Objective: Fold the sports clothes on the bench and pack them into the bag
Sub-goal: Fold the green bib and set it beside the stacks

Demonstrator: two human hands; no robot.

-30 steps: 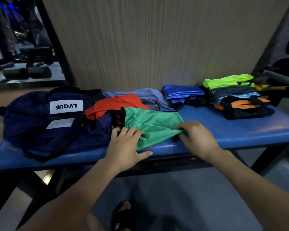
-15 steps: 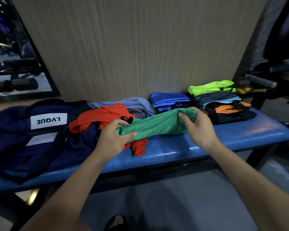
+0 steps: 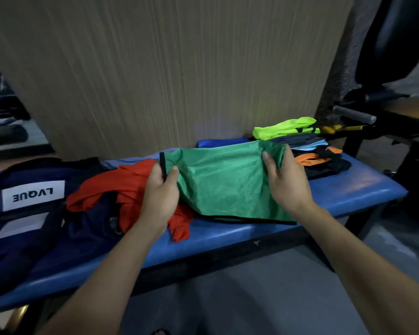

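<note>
Holding a green mesh sports vest (image 3: 228, 184) stretched crosswise between them, the left hand (image 3: 161, 194) and right hand (image 3: 287, 182) pinch its ends above the blue padded worktop (image 3: 348, 197).

Two bare forearms reach forward from the lower edge of the view, both hands raised and gripping. The left hand (image 3: 161, 192) pinches cloth between thumb and curled fingers, its back toward the camera. The right hand (image 3: 287, 183) grips likewise, thumb pointing up, wrist angled slightly inward.
</note>
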